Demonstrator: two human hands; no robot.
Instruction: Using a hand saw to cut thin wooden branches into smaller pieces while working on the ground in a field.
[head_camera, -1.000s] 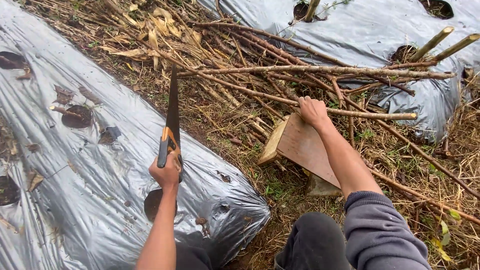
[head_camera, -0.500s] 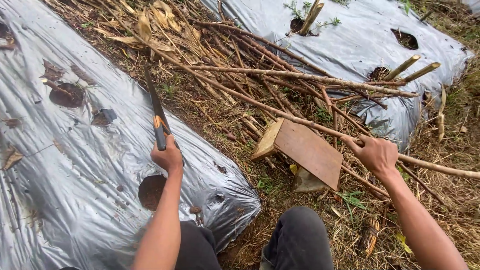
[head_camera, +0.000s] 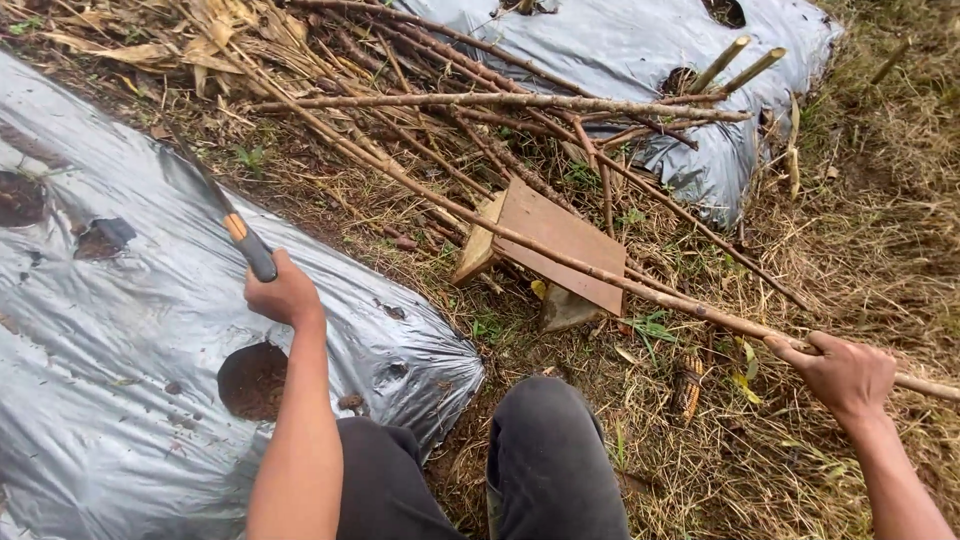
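Silver mulch sheet (head_camera: 120, 400) under left hand (head_camera: 283, 295), fist closed on saw (head_camera: 225, 215), now swung aside. Right hand (head_camera: 845, 375) has slid down, gripping long stalk (head_camera: 560, 258) across wooden board (head_camera: 560, 245); stalk drawn out for cutting.

One head-worn view looks steeply down and forward, close above the wooden board (head_camera: 560, 245), the wearer's knees just below it.
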